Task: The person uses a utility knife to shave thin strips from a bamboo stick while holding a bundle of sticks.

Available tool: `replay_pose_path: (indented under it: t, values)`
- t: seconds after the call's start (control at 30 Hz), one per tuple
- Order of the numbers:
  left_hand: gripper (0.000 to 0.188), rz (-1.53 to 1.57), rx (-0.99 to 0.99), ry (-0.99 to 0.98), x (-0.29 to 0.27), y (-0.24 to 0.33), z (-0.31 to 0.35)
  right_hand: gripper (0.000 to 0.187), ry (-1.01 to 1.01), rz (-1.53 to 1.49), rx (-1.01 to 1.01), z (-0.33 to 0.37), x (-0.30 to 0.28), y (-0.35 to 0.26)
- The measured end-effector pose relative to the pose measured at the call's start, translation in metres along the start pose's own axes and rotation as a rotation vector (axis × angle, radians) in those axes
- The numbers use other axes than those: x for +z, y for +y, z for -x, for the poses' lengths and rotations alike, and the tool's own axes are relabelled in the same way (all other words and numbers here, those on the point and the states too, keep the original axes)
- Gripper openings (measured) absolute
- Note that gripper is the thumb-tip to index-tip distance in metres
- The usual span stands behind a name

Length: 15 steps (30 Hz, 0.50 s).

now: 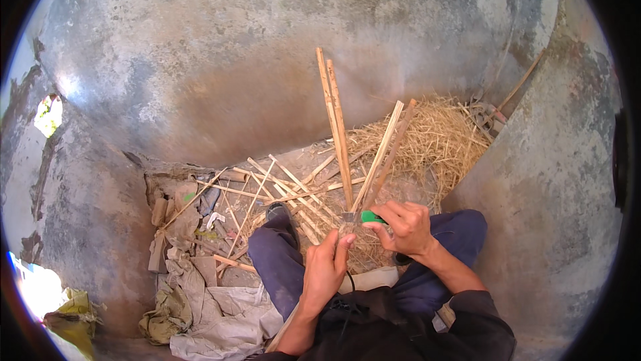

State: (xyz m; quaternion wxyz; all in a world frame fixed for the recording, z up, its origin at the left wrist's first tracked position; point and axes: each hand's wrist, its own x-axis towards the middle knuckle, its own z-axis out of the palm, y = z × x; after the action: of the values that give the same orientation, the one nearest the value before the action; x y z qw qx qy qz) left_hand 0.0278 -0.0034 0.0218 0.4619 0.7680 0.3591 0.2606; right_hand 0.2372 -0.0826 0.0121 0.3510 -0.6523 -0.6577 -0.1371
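My right hand (406, 229) is closed around the green handle (371, 216) of a small knife-like tool. Its grey blade (350, 216) points left, toward my left hand. The fingers of my left hand (327, 261) are pinched together just below the blade; what they grip is too small to make out. Two long wooden strips (338, 127) stand up just beyond the blade, leaning slightly left. Two more strips, a pale one (384, 151) and a browner one (394, 147), lean right, their lower ends near the tool.
Loose wooden sticks (287, 194) lie crossed beyond my left foot. A heap of straw (434, 137) sits against the far wall (267, 61). At left are crumpled sacks (227, 314) and short wood pieces (159, 254). Another wall (541, 181) rises close on my right.
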Motion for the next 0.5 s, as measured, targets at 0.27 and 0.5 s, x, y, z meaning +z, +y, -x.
replay_pose_path:
  t: [0.27,0.5]
  values:
    - [0.035,0.035,-0.161,-0.090,-0.004,-0.048,0.046,0.039,0.279,0.062,0.589,-0.024,-0.039,0.145]
    - [0.035,0.039,-0.138,-0.085,-0.013,-0.037,0.012,0.035,0.051,-0.407,0.469,-0.019,-0.002,0.071]
